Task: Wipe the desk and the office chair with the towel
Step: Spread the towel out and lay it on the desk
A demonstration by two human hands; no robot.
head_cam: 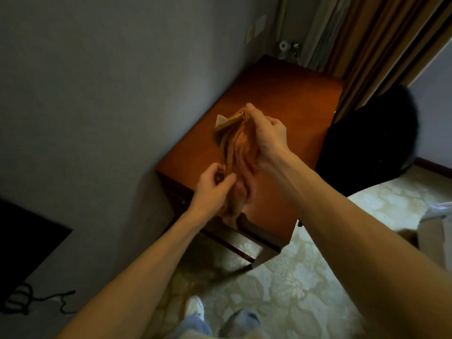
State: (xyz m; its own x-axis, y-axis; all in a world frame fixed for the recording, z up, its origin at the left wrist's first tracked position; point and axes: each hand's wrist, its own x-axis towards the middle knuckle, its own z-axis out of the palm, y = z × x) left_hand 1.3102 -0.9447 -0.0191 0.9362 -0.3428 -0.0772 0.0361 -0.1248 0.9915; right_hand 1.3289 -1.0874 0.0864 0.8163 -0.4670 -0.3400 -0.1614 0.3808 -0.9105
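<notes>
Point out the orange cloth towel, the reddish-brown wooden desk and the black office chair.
orange cloth towel [238, 148]: head view, on its bunched middle folds.
reddish-brown wooden desk [288, 94]: head view, on the bare far part of its top.
black office chair [371, 138]: head view, on its dark backrest.

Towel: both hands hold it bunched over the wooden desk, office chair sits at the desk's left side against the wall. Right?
Not quite. The head view shows the office chair at the desk's right side, by the curtain; the wall is on the left. The rest holds: the left hand and right hand hold the towel bunched over the wooden desk.
</notes>
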